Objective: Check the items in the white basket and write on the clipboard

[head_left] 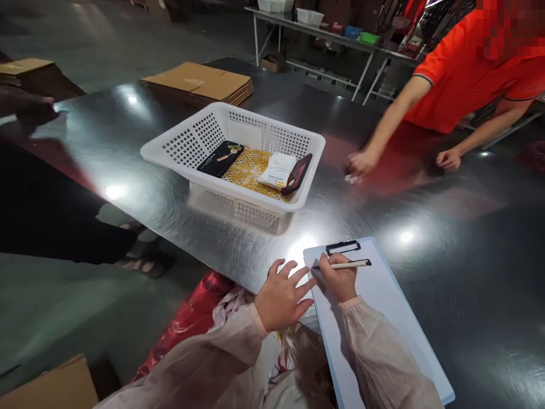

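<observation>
At the far left edge of the frame a dark sleeve and hand (pixel 25 108) of someone else rest on the steel table (pixel 426 272), with a stack of flat cardboard (pixel 200 82) behind, toward the upper left. Just left of centre stands a white plastic basket (pixel 187 136), holding a black phone case (pixel 220 158), a heap of yellow rubber bands (pixel 249 167), a small white packet (pixel 278 170) and a dark red phone case (pixel 298 173) leaning on its right wall.

Low in the middle, my left hand (pixel 283 298) lies flat with fingers spread, holding nothing; its fingertips touch the left edge of the clipboard (pixel 383 307). Just beside it to the right, my right hand (pixel 339 279) is closed round a pen (pixel 347 264), which lies nearly level across the top of the sheet, its tip pointing left, just under the black clip (pixel 343 246). The clipboard runs from lower centre toward the lower right corner, overhanging the near table edge.

In the upper right a person in an orange shirt (pixel 464 74) leans over the table, one hand (pixel 361 163) blurred on the surface, the other hand (pixel 448 159) resting farther right. Behind that person stands a bench with bins (pixel 315 20).
</observation>
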Action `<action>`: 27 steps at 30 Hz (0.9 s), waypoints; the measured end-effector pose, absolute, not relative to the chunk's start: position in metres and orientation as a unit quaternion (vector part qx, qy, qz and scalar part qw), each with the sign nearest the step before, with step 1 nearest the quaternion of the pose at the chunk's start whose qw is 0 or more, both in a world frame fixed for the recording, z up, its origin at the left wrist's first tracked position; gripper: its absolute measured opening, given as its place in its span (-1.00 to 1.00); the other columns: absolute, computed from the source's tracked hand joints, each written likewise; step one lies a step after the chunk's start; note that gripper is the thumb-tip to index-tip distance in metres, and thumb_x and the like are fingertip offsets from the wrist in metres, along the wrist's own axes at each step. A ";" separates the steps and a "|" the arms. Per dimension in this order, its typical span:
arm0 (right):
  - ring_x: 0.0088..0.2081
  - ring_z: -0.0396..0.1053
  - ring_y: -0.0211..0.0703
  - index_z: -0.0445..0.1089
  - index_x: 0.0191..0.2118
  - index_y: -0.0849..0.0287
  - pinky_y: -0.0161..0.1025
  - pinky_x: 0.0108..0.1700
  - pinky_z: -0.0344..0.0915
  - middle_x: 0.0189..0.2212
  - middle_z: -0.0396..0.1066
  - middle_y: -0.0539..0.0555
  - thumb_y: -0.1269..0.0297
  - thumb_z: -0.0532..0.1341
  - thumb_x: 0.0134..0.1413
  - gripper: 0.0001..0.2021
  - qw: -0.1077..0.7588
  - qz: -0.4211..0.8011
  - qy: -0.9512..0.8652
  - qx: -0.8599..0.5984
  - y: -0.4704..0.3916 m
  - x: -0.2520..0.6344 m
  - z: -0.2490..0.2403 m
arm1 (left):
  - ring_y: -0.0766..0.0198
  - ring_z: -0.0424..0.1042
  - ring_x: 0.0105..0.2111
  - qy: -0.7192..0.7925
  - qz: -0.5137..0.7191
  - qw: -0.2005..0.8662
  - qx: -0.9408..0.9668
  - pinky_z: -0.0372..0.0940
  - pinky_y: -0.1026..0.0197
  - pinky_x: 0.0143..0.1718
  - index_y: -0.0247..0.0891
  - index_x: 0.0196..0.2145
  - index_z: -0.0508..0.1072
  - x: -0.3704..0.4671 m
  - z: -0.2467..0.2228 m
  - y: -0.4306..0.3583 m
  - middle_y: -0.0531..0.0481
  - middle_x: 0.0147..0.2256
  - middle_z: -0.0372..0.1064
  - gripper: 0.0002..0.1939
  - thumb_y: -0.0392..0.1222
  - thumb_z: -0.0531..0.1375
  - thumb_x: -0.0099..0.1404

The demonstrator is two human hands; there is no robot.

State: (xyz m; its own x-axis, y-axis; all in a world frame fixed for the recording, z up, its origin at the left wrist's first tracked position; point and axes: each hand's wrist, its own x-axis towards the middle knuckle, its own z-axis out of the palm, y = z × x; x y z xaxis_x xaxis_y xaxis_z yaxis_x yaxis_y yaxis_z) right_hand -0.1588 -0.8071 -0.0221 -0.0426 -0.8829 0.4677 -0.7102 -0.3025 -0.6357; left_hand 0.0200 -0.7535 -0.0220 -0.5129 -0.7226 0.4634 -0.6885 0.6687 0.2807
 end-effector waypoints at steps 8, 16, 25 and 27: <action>-0.68 0.07 -0.36 0.04 -0.71 0.15 -0.27 -0.56 0.03 -0.77 0.08 -0.04 0.20 0.15 0.15 -0.54 0.128 -0.475 0.591 -0.640 -0.806 -0.157 -0.014 | -0.02 0.18 0.06 -0.867 -0.031 0.292 0.403 -0.03 -0.14 0.12 -0.13 0.05 0.48 0.020 -0.023 -0.754 -0.04 0.05 0.43 -0.63 0.05 0.19 0.38; -0.71 0.09 -0.35 0.06 -0.75 0.14 -0.28 -0.56 0.10 -0.80 0.10 -0.05 0.15 0.16 0.12 -0.52 0.135 -0.478 0.608 -0.619 -0.808 -0.154 -0.014 | 0.00 0.21 0.06 -0.866 -0.033 0.289 0.407 0.00 -0.13 0.12 -0.11 0.06 0.49 0.020 -0.021 -0.753 0.00 0.05 0.44 -0.60 0.05 0.26 0.32; -0.70 0.05 -0.40 0.04 -0.73 0.18 -0.31 -0.58 0.04 -0.79 0.06 -0.07 0.21 0.18 0.11 -0.53 0.103 -0.477 0.600 -0.634 -0.808 -0.158 -0.021 | -0.02 0.22 0.08 -0.865 -0.043 0.291 0.408 0.01 -0.14 0.14 -0.12 0.06 0.49 0.020 -0.023 -0.752 -0.01 0.07 0.44 -0.61 0.03 0.24 0.34; -0.71 0.03 -0.41 0.03 -0.73 0.18 -0.32 -0.59 0.02 -0.80 0.04 -0.07 0.24 0.18 0.12 -0.53 0.098 -0.489 0.593 -0.632 -0.808 -0.157 -0.018 | -0.01 0.22 0.07 -0.864 -0.039 0.295 0.407 0.01 -0.13 0.14 -0.13 0.05 0.50 0.020 -0.022 -0.752 -0.02 0.05 0.45 -0.62 0.03 0.25 0.34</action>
